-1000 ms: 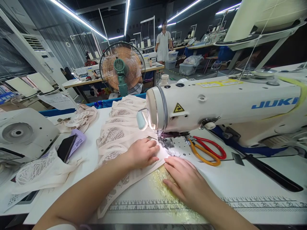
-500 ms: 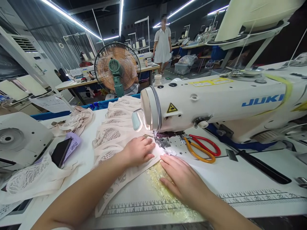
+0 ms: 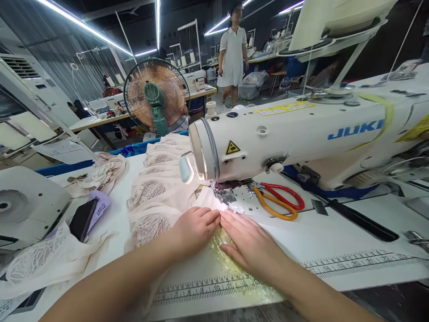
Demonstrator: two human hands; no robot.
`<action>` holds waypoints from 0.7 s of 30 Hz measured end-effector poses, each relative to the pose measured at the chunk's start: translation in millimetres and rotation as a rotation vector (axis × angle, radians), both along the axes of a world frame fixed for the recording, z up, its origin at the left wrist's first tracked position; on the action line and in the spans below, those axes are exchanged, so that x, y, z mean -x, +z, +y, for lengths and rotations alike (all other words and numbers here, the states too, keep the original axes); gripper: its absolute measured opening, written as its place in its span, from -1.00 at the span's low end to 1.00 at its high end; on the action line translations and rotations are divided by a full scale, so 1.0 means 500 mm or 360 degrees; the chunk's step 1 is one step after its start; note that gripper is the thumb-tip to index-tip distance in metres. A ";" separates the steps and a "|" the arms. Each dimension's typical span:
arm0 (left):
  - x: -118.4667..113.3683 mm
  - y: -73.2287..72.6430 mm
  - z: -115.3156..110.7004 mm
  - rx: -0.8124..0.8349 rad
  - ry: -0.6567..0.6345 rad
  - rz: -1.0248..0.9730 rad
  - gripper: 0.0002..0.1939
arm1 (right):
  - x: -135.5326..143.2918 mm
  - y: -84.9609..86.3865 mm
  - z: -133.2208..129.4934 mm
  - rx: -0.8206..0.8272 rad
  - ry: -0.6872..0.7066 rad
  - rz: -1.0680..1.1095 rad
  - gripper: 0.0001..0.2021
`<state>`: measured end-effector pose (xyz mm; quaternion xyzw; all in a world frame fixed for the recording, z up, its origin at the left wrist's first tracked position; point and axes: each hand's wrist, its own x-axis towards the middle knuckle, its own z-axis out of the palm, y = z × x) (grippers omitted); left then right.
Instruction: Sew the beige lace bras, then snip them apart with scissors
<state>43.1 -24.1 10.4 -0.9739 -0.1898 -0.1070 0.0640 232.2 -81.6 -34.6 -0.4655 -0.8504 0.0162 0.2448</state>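
Observation:
Under the lit head of a white sewing machine (image 3: pixel 248 147) lies pale pink fabric with lace panels (image 3: pixel 152 190). My left hand (image 3: pixel 197 228) rests on this fabric just in front of the needle area, its fingers bent and close together, their tips meeting my other hand. My right hand (image 3: pixel 248 239) lies flat with fingers stretched toward the needle, at the fabric's edge. Beneath it is a yellowish patch (image 3: pixel 228 264) on the table. Orange and red handled scissors (image 3: pixel 279 201) lie right of the needle plate.
A black-handled tool (image 3: pixel 363 221) lies at the right. A printed ruler (image 3: pixel 197 288) runs along the front edge. At the left are a phone (image 3: pixel 82 219), a purple paper (image 3: pixel 100 208) and more lace pieces (image 3: pixel 40 257). Behind stand a fan (image 3: pixel 156 96) and a person (image 3: pixel 233 56).
My left hand has moved back from the needle toward me, and its fingertips now meet my right hand. The fabric near the needle has shifted. The view has tilted, and the person behind appears closer.

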 end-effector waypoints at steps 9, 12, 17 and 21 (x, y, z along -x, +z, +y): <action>0.027 -0.009 0.047 -0.0055 -0.0029 0.0012 -0.72 | -0.005 0.002 0.000 -0.0068 0.0057 0.0019 -0.60; 0.032 -0.012 0.064 -0.0054 -0.0015 0.0004 -0.72 | -0.005 -0.001 -0.002 -0.0042 0.0056 0.0027 -0.61; 0.027 -0.013 0.080 -0.0083 0.0017 0.0045 -0.71 | -0.003 0.012 0.006 -0.0038 0.0035 0.0056 -0.63; 0.035 0.007 0.039 -0.0082 0.0222 0.0119 -0.72 | -0.020 0.034 -0.028 -0.0094 0.0173 0.0106 -0.68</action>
